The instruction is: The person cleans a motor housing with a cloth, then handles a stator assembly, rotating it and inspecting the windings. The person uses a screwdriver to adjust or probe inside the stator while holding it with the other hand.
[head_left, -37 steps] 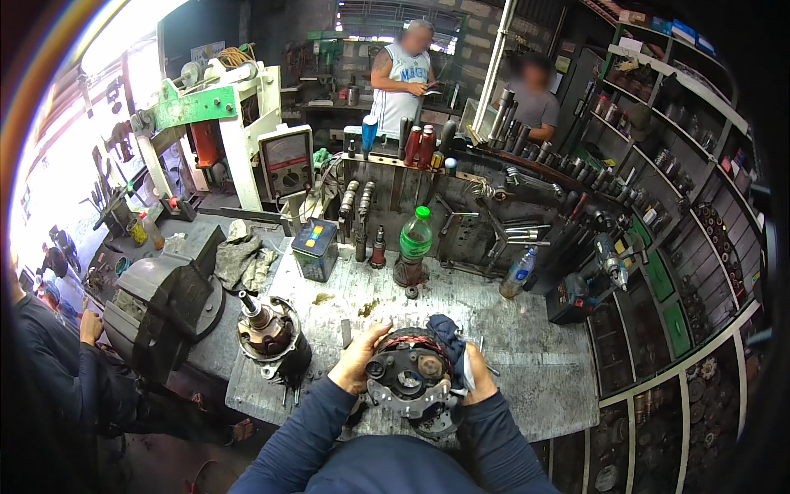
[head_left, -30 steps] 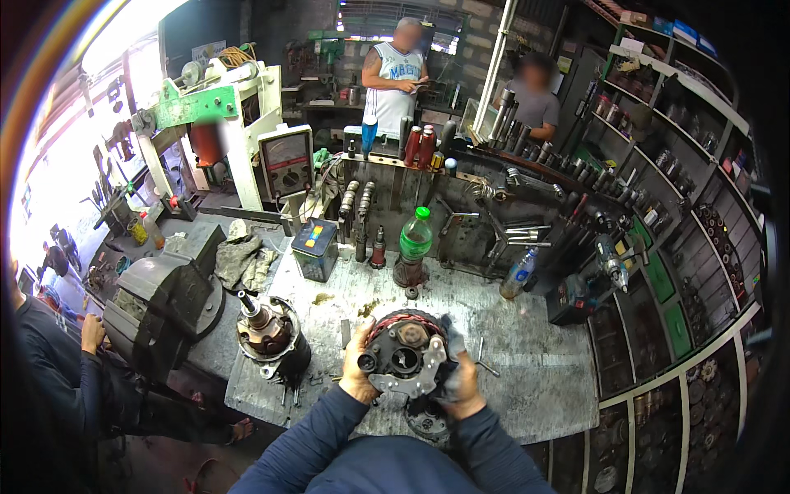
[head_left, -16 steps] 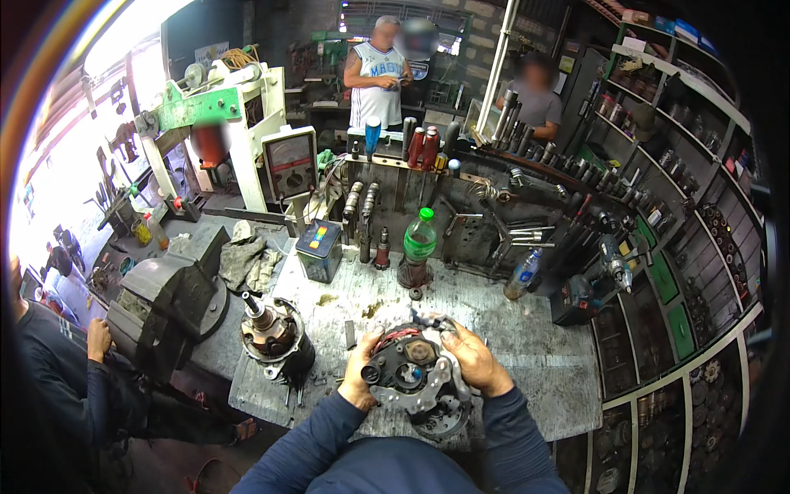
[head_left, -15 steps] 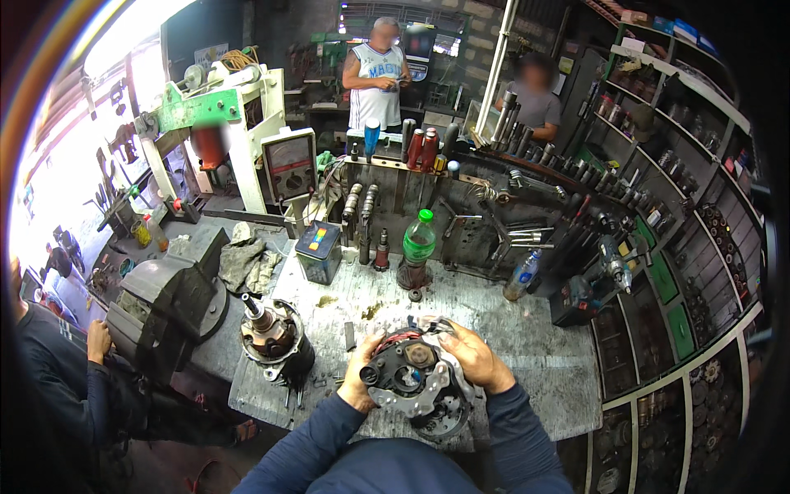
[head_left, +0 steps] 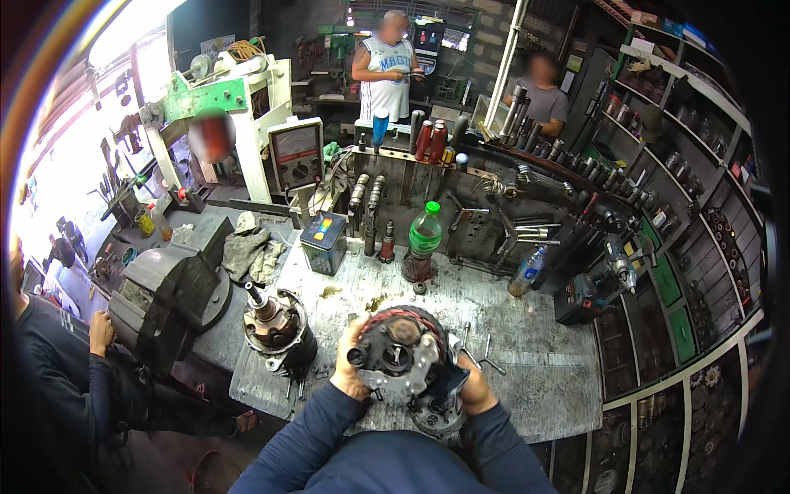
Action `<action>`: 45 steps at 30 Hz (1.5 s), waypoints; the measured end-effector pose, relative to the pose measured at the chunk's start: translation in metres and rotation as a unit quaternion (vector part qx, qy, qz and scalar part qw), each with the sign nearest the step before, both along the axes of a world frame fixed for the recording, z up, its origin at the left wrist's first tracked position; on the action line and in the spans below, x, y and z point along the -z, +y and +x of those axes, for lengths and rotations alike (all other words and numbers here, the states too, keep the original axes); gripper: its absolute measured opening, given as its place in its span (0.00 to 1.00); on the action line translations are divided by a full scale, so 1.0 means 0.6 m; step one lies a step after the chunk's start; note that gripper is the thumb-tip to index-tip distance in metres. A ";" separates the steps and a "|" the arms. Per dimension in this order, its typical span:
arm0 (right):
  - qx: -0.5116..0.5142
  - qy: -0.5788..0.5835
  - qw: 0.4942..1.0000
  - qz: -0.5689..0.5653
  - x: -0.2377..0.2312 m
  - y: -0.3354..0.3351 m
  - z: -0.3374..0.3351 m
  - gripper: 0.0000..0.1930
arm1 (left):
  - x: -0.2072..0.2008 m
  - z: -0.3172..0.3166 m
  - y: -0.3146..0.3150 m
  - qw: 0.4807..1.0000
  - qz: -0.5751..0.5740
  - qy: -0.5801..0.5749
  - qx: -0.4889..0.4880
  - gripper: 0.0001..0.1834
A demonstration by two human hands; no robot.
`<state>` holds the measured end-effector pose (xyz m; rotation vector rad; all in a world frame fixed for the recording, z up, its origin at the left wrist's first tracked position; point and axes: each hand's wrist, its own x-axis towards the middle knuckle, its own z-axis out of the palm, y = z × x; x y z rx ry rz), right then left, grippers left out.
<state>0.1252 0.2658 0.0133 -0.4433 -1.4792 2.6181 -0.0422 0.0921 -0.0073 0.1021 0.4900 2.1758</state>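
Observation:
A round, dark metal machine part with red wire around its rim and a bolted bracket on its face is between my hands, over the near side of the workbench. My left hand grips its left edge beside a short black tube end. At the part's lower right is my right hand, closed round a dark, cloth-like piece against its side; some fingers are hidden. Below it, close to my body, shows a round housing with holes. To the left stands a motor housing with a shaft pointing up.
Behind are a green-capped bottle, a battery-like box and a smaller bottle. Thin metal rods lie right of the part. A vise and a co-worker's hand are at left; two people stand beyond the tool rack.
My right hand has moved down from the part's upper right to its lower right side. The part has tilted, showing more of its red-wired rim. Metal rods have come into sight.

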 end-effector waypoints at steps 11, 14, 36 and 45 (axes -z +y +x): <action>0.107 0.130 0.979 -0.118 -0.005 -0.021 -0.024 0.34 | 0.050 0.007 0.025 0.992 0.075 -0.076 0.072 0.27; 0.075 0.169 0.977 -0.108 -0.017 -0.044 -0.015 0.38 | 0.043 0.005 0.016 0.997 0.051 -0.050 0.011 0.28; 0.097 0.168 0.956 -0.222 -0.001 -0.031 -0.021 0.26 | -0.014 0.032 0.010 0.982 0.079 -0.026 0.170 0.37; 0.160 0.027 0.836 0.524 -0.062 0.001 -0.015 0.30 | -0.015 0.051 0.003 0.960 0.198 -0.095 0.177 0.44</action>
